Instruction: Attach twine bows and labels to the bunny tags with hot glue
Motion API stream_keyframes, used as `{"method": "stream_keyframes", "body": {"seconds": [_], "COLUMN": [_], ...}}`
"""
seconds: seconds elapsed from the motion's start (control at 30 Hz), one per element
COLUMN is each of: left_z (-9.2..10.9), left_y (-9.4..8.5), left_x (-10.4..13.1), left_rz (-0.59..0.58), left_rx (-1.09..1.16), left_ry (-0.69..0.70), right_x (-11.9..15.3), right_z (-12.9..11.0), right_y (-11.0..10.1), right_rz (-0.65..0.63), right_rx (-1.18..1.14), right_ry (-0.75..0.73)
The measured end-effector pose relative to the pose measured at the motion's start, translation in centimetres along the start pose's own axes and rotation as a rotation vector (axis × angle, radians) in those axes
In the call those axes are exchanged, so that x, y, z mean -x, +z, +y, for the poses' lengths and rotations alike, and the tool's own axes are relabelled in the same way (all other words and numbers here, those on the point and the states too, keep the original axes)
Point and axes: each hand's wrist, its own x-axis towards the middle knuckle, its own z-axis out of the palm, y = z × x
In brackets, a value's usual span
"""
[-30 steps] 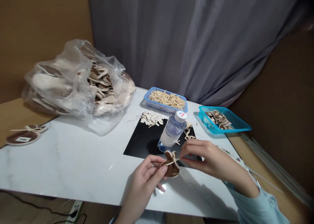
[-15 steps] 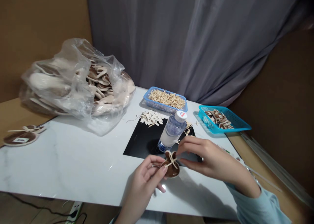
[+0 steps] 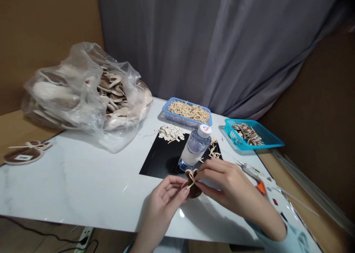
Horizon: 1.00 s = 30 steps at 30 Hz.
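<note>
Between its thumb and fingers, my left hand grips a small brown pouch-shaped piece with a pale edge, held above the front of the table. A cream cord bow lies across the narrow neck of the piece. My right hand is closed, thumb and fingertips pinching the bow at its right side. Its fingers partly cover the piece. Just behind the hands stands a clear bottle with a white cap and a blank label, on a black mat.
A plastic bag of brown pieces fills the back left. Cord bows heap a blue basket; a turquoise basket holds finished-looking pieces. White scraps lie nearby. A glue gun rests at right, a labelled piece far left.
My right hand has moved left and slightly down, from beside the piece onto its bow. The glue gun, hidden before, now shows. My left hand keeps its hold.
</note>
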Motion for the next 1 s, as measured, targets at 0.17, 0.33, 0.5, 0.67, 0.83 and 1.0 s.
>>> {"method": "stream_keyframes", "body": {"seconds": [0.17, 0.33, 0.5, 0.67, 0.83, 1.0], "left_z": [0.1, -0.2, -0.3, -0.4, -0.2, 0.1], "left_y": [0.0, 0.0, -0.1, -0.2, -0.2, 0.0], "left_x": [-0.1, -0.1, -0.1, -0.1, 0.1, 0.1], "left_rz": [-0.011, -0.03, -0.032, -0.038, -0.022, -0.018], "left_rx": [0.034, 0.022, 0.005, -0.003, 0.016, 0.038], "left_ry": [0.023, 0.032, 0.032, 0.02, 0.018, -0.007], "right_x": [-0.1, -0.3, -0.4, -0.4, 0.4, 1.5], "right_z": [-0.1, 0.0, 0.1, 0.0, -0.2, -0.7], "right_y": [0.3, 0.6, 0.8, 0.9, -0.2, -0.6], "right_rz": [0.031, 0.072, 0.079, 0.056, 0.026, 0.119], "right_rx": [0.044, 0.084, 0.115, 0.113, 0.009, 0.007], "right_ry": [-0.014, -0.055, -0.086, -0.073, -0.021, 0.029]}}
